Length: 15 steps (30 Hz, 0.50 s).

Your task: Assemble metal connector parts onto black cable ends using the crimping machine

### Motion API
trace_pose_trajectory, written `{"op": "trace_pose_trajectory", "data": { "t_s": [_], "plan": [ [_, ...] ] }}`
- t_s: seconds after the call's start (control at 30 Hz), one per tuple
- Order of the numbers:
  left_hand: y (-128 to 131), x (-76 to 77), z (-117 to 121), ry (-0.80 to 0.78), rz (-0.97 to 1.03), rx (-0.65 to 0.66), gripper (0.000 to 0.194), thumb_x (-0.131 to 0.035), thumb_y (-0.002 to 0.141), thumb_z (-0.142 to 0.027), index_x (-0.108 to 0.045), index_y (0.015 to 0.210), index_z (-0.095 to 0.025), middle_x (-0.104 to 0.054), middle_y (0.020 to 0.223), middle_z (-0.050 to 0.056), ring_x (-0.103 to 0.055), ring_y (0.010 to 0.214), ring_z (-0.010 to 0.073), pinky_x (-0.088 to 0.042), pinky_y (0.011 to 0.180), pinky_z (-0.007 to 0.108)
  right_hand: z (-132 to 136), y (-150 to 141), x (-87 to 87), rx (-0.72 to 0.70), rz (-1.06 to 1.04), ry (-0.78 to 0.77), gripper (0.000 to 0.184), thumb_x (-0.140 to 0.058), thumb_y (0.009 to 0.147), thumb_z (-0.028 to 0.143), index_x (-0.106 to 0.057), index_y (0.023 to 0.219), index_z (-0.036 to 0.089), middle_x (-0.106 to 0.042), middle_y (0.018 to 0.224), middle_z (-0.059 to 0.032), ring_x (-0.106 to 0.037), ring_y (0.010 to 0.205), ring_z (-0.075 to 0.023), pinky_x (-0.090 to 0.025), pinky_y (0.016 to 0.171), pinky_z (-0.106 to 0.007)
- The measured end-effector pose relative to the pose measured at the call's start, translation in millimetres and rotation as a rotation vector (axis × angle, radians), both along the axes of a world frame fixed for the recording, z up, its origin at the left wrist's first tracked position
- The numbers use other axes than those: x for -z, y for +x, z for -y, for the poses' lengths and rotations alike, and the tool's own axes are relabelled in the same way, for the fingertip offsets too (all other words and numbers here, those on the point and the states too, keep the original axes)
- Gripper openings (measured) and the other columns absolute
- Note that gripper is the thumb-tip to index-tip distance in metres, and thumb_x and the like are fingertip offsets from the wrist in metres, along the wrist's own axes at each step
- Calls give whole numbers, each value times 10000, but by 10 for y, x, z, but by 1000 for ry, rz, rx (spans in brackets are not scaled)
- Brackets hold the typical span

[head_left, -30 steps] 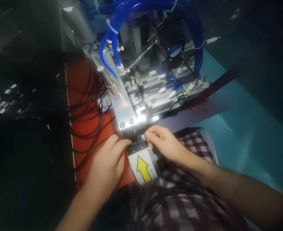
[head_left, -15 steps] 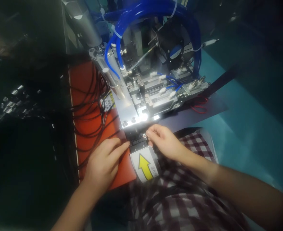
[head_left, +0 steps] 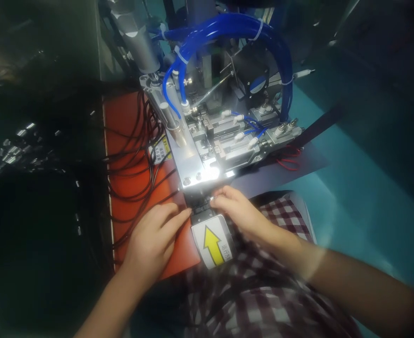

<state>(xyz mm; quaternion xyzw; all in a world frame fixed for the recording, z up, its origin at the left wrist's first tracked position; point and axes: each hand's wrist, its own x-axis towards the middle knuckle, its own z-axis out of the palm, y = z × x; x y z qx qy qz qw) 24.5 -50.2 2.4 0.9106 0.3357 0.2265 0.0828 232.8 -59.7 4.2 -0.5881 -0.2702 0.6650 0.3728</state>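
Observation:
A black fixture [head_left: 203,209] sits at the front of a metal machine [head_left: 189,164], just below its bright lit corner. Beside the fixture's left edge is my left hand [head_left: 155,234], palm down, fingers loosely bent and one digit stretched out to touch the edge. Nothing shows in its grasp. My right hand [head_left: 237,209] comes from the other side, thumb and fingers pinched at the fixture's right end. A tiny shiny part shows at those fingertips, too small to name. Nearest me, a white label with a yellow arrow [head_left: 212,244] covers the curved front block.
Thick blue air tubes [head_left: 235,23] arch over the machine. Black cables [head_left: 133,178] loop across the orange base plate [head_left: 122,112] on the left. Red wires [head_left: 288,162] hang at the right, over a teal surface [head_left: 348,188]. A checked garment [head_left: 263,305] is close below the fixture.
The view has shifted slightly, so the machine sits a little farther right and lower. My right fingertips have moved slightly left and tilted over the shiny part. My left hand stays at the fixture's edge.

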Motion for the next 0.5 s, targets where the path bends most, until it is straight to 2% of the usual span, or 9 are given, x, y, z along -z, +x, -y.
{"op": "trace_pose_trajectory", "data": {
  "t_s": [0.1,0.17,0.3,0.4,0.5],
  "plan": [
    [-13,2,11,4,-8,-5,341,-463,869,5,-604,1140,-145,-576,1005,95,-561,902,201,-485,756,320,-14,-93,-25,91,-62,-51,94,-567,713,209,-476,701,193,-447,607,71,-423,561,-103,-324,536,-251],
    [-30,0,13,-9,-28,-9,349,-458,869,8,-602,1152,-138,-570,1000,95,-558,898,200,-487,745,322,-22,-145,-41,135,-12,-46,88,-553,707,201,-468,688,199,-448,621,67,-419,582,-111,-330,557,-262],
    [-75,-7,4,-25,-79,-13,389,-437,873,11,-587,1189,-160,-555,1032,94,-561,918,198,-493,739,318,-26,-140,-34,139,39,-70,67,-543,703,177,-481,702,202,-466,652,61,-420,609,-115,-330,581,-268],
    [-103,9,-3,-33,-74,-9,405,-424,876,13,-576,1198,-178,-554,1085,93,-567,978,199,-500,789,313,0,-9,23,68,-60,-48,116,-609,727,266,-522,740,190,-509,677,48,-443,602,-112,-330,586,-269],
    [-119,47,2,-43,-46,-29,362,-445,878,-1,-582,1171,-164,-572,1122,99,-576,1019,204,-496,860,326,31,130,92,68,-51,77,239,-616,769,402,-562,742,171,-542,716,29,-441,585,-96,-320,585,-267]
  ]
}}
